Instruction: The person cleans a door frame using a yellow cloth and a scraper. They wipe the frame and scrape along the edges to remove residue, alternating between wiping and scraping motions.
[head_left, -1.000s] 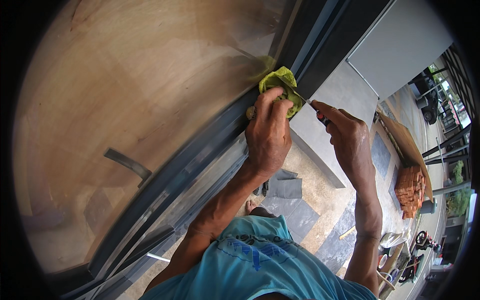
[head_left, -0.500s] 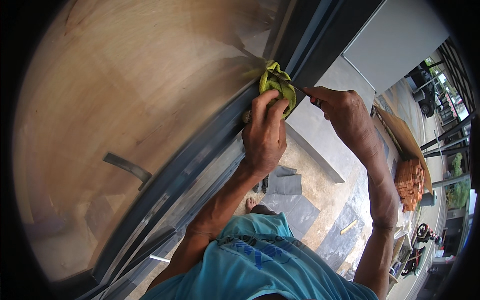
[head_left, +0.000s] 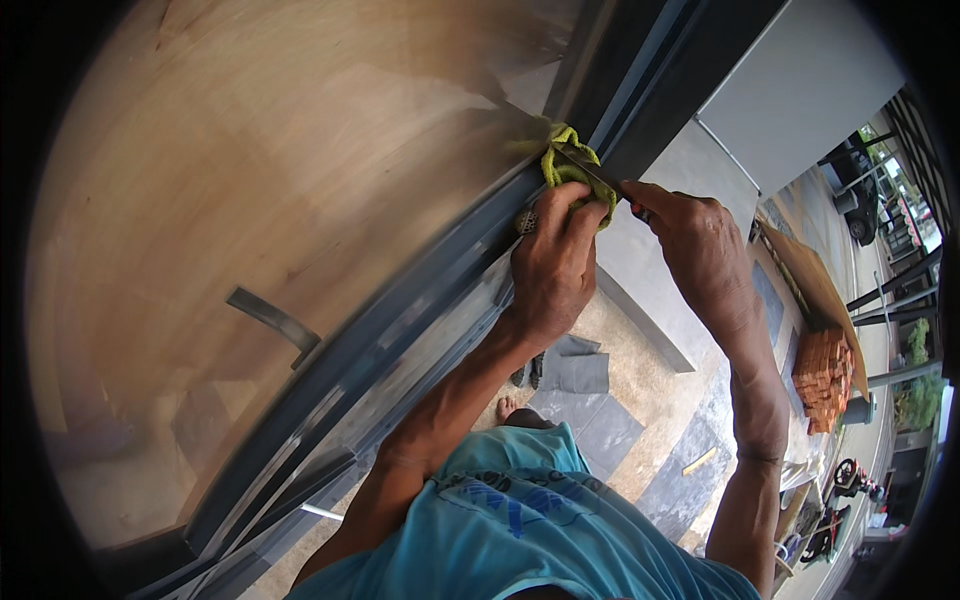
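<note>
At the inner corner of a dark window frame (head_left: 400, 300), my left hand (head_left: 555, 265) pinches a yellow-green cloth (head_left: 563, 170) between thumb and fingers. My right hand (head_left: 690, 240) is closed round the handle of a knife (head_left: 592, 172) with a thin grey blade. The blade points up and left and lies against the folded cloth. Part of the handle shows dark and red below my fingers; the rest is hidden in my grip. The blade's tip sits at the cloth's upper folds, close to the glass (head_left: 250, 200).
A grey bar-shaped handle (head_left: 272, 322) shows at the lower left of the glass. Below lie dark floor tiles (head_left: 605, 425) on a speckled floor. To the right stand a stack of orange bricks (head_left: 825, 375), a brown board (head_left: 812, 270) and a motorbike (head_left: 850, 478).
The whole view has shifted slightly, so frame, cloth and hands appear a little farther right. Both hands keep their grips, with the blade still against the cloth.
</note>
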